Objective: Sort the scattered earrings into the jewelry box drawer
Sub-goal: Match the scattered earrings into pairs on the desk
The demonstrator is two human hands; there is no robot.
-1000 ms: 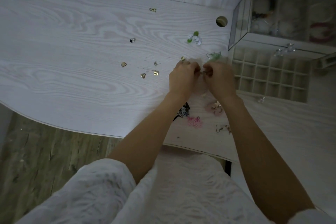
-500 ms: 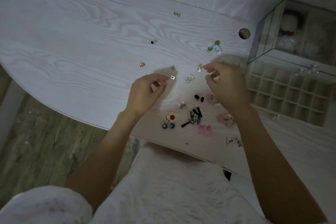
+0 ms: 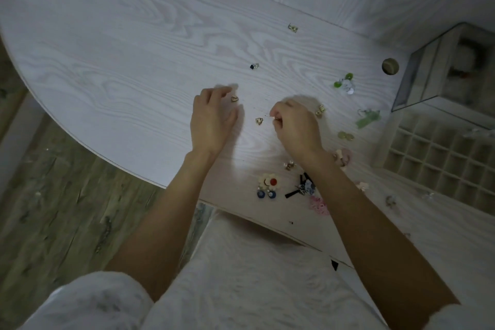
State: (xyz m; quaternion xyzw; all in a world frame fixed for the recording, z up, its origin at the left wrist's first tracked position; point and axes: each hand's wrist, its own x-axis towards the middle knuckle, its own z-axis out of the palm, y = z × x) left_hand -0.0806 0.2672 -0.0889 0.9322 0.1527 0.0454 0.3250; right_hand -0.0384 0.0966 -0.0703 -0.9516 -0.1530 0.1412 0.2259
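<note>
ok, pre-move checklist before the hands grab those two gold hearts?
1. Left hand at the upper gold heart-shaped earring: ok, fingertips beside it.
2. Right hand free: cannot tell, fingers curled, maybe pinching something.
3. Lower gold heart-shaped earring reachable: ok, bare white wood-grain table around it.
4. Divided beige jewelry drawer open: ok.
5. Nearby compartments empty: ok.

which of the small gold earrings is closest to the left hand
The small gold heart-shaped earring beside the left hand fingertips. The other gold heart earring lies nearer the right hand, and the gold stud lies far back on the table.
</note>
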